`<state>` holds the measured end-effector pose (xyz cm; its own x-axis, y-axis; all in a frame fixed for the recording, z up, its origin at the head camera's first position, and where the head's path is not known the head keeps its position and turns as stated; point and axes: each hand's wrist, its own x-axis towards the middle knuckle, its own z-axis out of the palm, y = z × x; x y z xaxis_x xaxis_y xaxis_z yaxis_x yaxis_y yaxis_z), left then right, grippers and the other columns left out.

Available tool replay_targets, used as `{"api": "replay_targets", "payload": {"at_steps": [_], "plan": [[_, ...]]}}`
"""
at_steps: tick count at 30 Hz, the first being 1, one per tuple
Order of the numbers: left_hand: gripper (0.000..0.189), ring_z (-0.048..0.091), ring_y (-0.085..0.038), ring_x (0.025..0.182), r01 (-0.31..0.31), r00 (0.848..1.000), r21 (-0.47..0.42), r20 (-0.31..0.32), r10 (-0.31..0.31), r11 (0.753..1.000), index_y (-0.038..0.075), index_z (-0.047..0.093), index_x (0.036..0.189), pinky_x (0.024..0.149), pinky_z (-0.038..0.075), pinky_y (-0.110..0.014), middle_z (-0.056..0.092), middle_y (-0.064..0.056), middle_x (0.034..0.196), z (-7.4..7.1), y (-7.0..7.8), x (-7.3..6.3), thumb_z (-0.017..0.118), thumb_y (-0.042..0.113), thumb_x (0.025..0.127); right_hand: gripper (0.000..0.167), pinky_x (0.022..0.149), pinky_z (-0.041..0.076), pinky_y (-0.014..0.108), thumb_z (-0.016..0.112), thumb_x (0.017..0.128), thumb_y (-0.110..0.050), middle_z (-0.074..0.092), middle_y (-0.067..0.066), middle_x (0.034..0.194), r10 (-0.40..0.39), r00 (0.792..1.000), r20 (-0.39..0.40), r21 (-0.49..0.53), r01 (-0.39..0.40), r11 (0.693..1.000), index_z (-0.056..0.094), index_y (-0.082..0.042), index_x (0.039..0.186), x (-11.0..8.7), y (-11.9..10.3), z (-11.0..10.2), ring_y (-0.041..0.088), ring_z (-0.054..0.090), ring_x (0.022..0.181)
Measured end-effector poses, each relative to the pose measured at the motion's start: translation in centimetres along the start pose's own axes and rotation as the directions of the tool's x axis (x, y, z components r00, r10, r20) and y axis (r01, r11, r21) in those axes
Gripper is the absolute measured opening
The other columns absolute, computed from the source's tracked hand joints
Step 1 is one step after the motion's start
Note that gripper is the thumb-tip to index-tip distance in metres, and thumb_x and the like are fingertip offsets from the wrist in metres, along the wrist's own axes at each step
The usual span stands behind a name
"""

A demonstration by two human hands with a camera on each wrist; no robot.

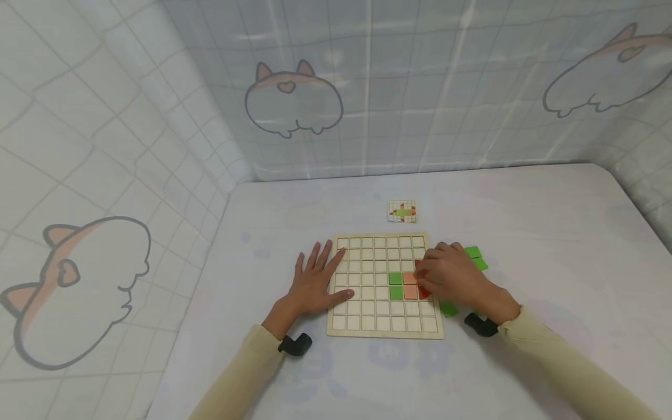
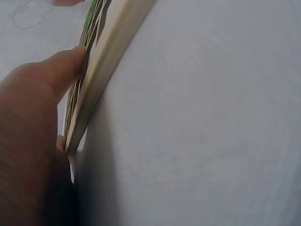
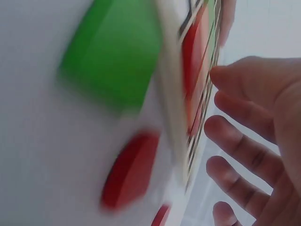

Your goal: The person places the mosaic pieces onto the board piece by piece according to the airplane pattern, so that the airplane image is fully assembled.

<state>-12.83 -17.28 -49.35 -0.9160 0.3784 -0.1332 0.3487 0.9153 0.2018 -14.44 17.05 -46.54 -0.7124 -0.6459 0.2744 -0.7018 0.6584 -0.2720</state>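
Observation:
A wooden grid board point(image 1: 385, 335) lies flat on the table. My left hand point(image 1: 313, 286) rests with spread fingers on its left edge; in the left wrist view the thumb point(image 2: 68, 68) touches the board's top. On the right side of the grid sit two green tiles point(image 1: 395, 285), two salmon tiles point(image 1: 410, 292) and red tiles point(image 1: 423, 293). My right hand point(image 1: 454, 275) is over the red ones, partly hiding them. Seen from the right wrist, its thumb and index fingertips touch the board by the red and salmon tiles, with nothing visible held between them.
Loose green tiles point(image 1: 476, 258) lie right of the board, another green tile point(image 1: 448, 309) beside its lower right edge. Loose red pieces point(image 3: 132, 172) lie near them. Behind the board is a small pattern card point(image 1: 402, 211). Cartoon-printed curtains stand around the table.

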Motion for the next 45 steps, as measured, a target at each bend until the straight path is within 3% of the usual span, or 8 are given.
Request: {"api": "replay_targets", "payload": {"at_steps": [7,14,20,26,33,41,45], "plan": [[0.097,-0.011,-0.029,0.148,-0.002,1.000,0.002,-0.009,0.002,1.000,0.030,0.005,0.159,0.111,-0.005,-0.062,-0.008,-0.004,0.164,0.2,-0.2,0.0,0.038,0.081,0.084,0.014,0.074,0.040,0.045,0.082,0.078,-0.019,0.067,-0.001,0.088,0.149,0.989,-0.023,-0.087,-0.151,0.985,0.078,-0.015,0.091,-1.1,2.4,-0.7,0.026,0.056,0.086],[0.097,-0.011,-0.029,0.148,-0.010,1.000,-0.011,-0.005,0.009,1.000,0.029,0.005,0.160,0.111,-0.006,-0.062,-0.008,-0.005,0.164,0.2,-0.3,0.0,0.038,0.081,0.085,0.021,0.073,0.042,0.046,0.084,0.076,-0.015,0.067,0.006,0.093,0.192,0.978,-0.082,-0.158,-0.203,0.966,0.077,-0.008,0.095,-1.9,3.9,-0.9,0.029,0.055,0.087],[0.096,-0.012,-0.029,0.148,-0.006,1.000,-0.007,0.011,0.006,1.000,0.031,0.002,0.159,0.111,-0.007,-0.062,-0.010,-0.004,0.164,0.2,-0.2,-0.1,0.039,0.080,0.086,0.024,0.070,0.043,0.046,0.085,0.076,-0.012,0.068,0.010,0.097,0.218,0.974,-0.065,-0.186,-0.226,0.956,0.076,-0.007,0.098,-2.0,4.5,-1.0,0.033,0.057,0.091],[0.096,-0.011,-0.029,0.148,-0.009,1.000,-0.004,0.001,0.009,1.000,0.030,0.004,0.159,0.111,-0.006,-0.062,-0.008,-0.005,0.164,0.1,-0.2,-0.2,0.040,0.080,0.086,0.021,0.074,0.047,0.048,0.084,0.076,-0.007,0.072,0.012,0.099,0.235,0.972,-0.032,-0.094,-0.237,0.967,0.077,-0.005,0.096,-1.4,4.7,-1.2,0.034,0.062,0.092],[0.095,-0.010,-0.029,0.148,-0.017,1.000,-0.018,-0.012,0.017,1.000,0.029,0.007,0.160,0.111,-0.004,-0.062,-0.006,-0.006,0.164,0.1,-0.3,-0.2,0.039,0.079,0.086,0.019,0.067,0.050,0.035,0.077,0.082,0.000,0.060,0.002,0.084,0.291,0.950,0.114,0.065,-0.299,0.952,0.076,-0.001,0.101,0.0,4.7,-1.9,0.018,0.053,0.072],[0.095,-0.011,-0.029,0.148,-0.022,1.000,-0.018,-0.010,0.022,1.000,0.030,0.005,0.159,0.111,-0.005,-0.062,-0.008,-0.005,0.164,0.2,-0.3,0.0,0.036,0.081,0.086,0.013,0.060,0.049,0.032,0.078,0.083,-0.006,0.068,-0.002,0.085,0.276,0.959,0.064,0.153,-0.283,0.947,0.075,-0.008,0.096,2.3,3.4,-1.5,0.016,0.059,0.072],[0.095,-0.012,-0.029,0.148,-0.015,1.000,-0.016,-0.003,0.015,1.000,0.031,0.004,0.159,0.111,-0.006,-0.061,-0.008,-0.004,0.164,0.3,-0.4,0.0,0.036,0.082,0.085,0.009,0.064,0.049,0.033,0.076,0.085,-0.008,0.069,-0.002,0.090,0.255,0.966,0.050,0.201,-0.260,0.944,0.075,-0.010,0.094,4.0,2.3,-0.8,0.017,0.062,0.078]]}}
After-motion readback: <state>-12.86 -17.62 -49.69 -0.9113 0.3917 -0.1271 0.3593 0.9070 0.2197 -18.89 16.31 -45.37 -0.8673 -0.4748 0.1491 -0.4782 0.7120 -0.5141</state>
